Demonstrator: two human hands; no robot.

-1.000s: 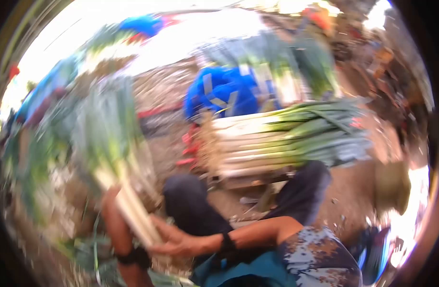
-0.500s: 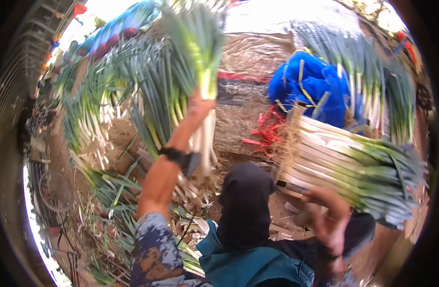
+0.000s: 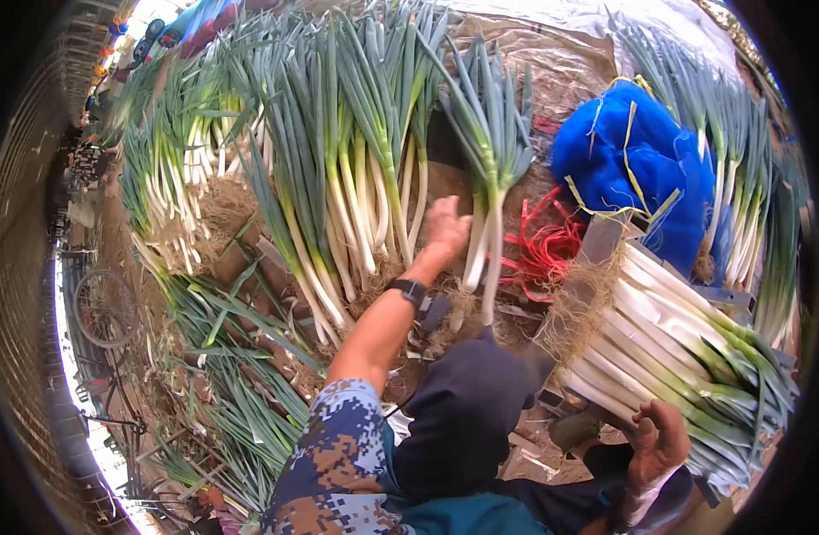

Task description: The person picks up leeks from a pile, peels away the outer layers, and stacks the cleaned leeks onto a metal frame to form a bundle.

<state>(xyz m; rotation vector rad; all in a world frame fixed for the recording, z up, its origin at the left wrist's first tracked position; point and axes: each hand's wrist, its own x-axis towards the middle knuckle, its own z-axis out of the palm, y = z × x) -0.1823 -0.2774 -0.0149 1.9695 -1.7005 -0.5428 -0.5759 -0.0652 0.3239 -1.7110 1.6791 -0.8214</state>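
My left hand [image 3: 447, 227], with a black watch on its wrist, is open and holds nothing. Just to its right lies a small bunch of leeks [image 3: 491, 174], white stalks toward me. A larger row of leeks [image 3: 360, 160] spreads to its left, roots nearest me. My right hand [image 3: 659, 450] is open and empty, fingers loosely bent, below the near edge of a stack of leeks [image 3: 641, 348]. That stack rests sideways in a metal-edged holder [image 3: 603, 234], roots to the left and green leaves to the right.
Red ties [image 3: 547, 245] lie between the small bunch and the holder. Behind the holder is a blue net bundle [image 3: 632, 156] with yellow straps. More leeks [image 3: 735, 192] are at the far right, others [image 3: 240, 392] at the lower left. A dark cloth-covered shape [image 3: 467, 415] is in front of me.
My left hand has let go of the raised leeks, which now lie lower beside it. My right hand has moved slightly down and right. The view has shifted, so the net and stack appear further right.
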